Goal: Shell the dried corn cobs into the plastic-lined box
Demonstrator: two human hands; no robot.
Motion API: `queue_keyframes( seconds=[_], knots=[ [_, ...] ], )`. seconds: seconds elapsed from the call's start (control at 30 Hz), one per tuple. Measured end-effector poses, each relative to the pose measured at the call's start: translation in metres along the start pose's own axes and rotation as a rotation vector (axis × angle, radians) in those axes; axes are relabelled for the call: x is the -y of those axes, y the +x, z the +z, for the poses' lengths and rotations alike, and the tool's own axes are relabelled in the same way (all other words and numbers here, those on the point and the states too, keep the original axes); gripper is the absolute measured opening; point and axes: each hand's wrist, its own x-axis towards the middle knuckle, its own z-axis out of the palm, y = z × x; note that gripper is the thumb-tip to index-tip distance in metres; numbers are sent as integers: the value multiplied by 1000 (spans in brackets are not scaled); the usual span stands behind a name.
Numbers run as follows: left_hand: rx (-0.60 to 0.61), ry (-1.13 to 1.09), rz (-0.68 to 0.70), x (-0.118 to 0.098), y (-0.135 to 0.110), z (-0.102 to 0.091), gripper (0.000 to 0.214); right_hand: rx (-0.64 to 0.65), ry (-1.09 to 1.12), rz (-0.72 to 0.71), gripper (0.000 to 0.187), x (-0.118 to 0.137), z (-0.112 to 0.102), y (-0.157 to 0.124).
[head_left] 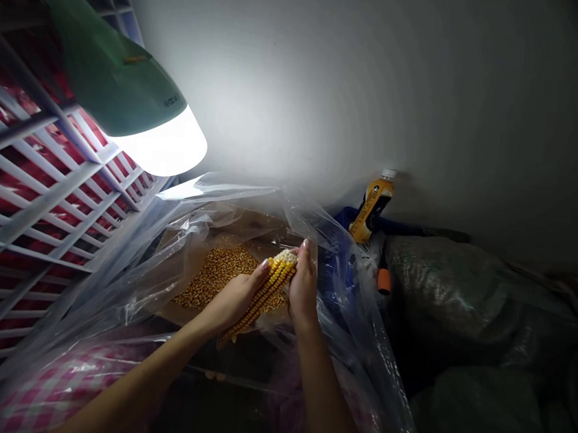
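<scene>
Between my two hands is a corn cob (265, 293), tilted with its bare whitish end up and to the right. Rows of yellow kernels cover most of its length. My left hand (239, 298) grips the cob's left side, its thumb on the kernels near the bare part. My right hand (304, 288) is closed about the upper end, thumb raised beside the pale tip. Loose corn kernels (221, 271) lie heaped below the cob, inside a clear plastic bag (141, 299) spread open around them.
A lit green lamp (126, 76) hangs at upper left, beside a slatted plastic crate (66, 183) with red contents. A yellow-labelled bottle (372, 208) leans near the wall (376, 78). Next to the bag is an orange-ended object (383, 281). Bulky dark sacks (460, 299) lie at right.
</scene>
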Motion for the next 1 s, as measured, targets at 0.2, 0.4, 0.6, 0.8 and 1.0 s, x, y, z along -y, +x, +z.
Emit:
queue_keyframes(
  seconds=[0.2, 0.4, 0.6, 0.8, 1.0],
  knots=[
    [-15, 14, 23, -6, -1, -1, 67, 183, 130, 149, 65, 4, -8, 2],
    [-58, 66, 87, -6, -2, -4, 65, 300, -1, 3, 37, 13, -12, -5],
    [-20, 1, 208, -9, -2, -2, 55, 304, 177, 92, 41, 12, -7, -6],
    [75, -56, 111, 5, -3, 8, 60, -28, 329, 143, 31, -4, 11, -10],
    [75, -99, 53, 13, -1, 8, 65, -122, 427, 193, 23, -9, 25, -11]
  ],
)
